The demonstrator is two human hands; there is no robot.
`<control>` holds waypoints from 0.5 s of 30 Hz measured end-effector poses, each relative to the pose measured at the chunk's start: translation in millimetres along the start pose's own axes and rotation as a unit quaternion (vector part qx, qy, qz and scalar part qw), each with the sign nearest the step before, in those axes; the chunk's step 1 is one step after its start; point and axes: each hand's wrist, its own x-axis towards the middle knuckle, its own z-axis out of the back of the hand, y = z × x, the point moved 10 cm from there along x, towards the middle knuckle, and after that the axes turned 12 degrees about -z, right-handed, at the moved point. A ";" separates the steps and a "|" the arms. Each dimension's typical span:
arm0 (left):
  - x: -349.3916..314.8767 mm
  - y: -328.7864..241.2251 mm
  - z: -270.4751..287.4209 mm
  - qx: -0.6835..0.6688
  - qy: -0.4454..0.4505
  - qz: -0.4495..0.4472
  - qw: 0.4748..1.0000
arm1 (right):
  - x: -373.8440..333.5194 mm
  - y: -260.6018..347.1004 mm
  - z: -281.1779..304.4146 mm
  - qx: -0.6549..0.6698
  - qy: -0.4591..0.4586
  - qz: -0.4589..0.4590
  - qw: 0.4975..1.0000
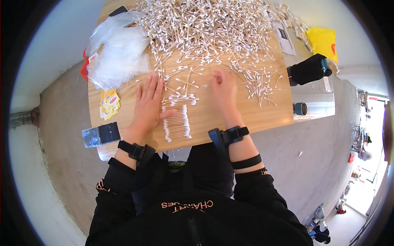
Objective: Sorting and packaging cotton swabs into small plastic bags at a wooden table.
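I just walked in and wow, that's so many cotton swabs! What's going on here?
A person is sorting through cotton swabs at a wooden table. The left hand is open beside a neat row of swabs, its thumb over the row's left edge. The right hand is on the row's other side with its fingers curled; I can't tell whether it holds anything. Beyond them is a huge messy pile of swabs, with clear plastic bags to its left.

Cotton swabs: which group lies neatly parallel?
The batch by the left hand, near the table edge; the large far heap and smaller right-side pile lie crisscrossed.
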 end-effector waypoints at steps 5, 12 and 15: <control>-1.5 -4.7 9.2 0.010 -0.045 0.001 0.999 | 22.6 -7.2 1.0 -0.124 0.038 -0.038 0.991; -10.3 4.5 26.8 -0.093 -0.182 0.016 0.979 | 26.5 -31.4 29.8 -0.021 -0.057 -0.024 0.998; -12.7 7.1 28.2 -0.089 -0.190 0.022 0.978 | 29.8 -33.7 18.6 -0.088 0.023 -0.046 0.995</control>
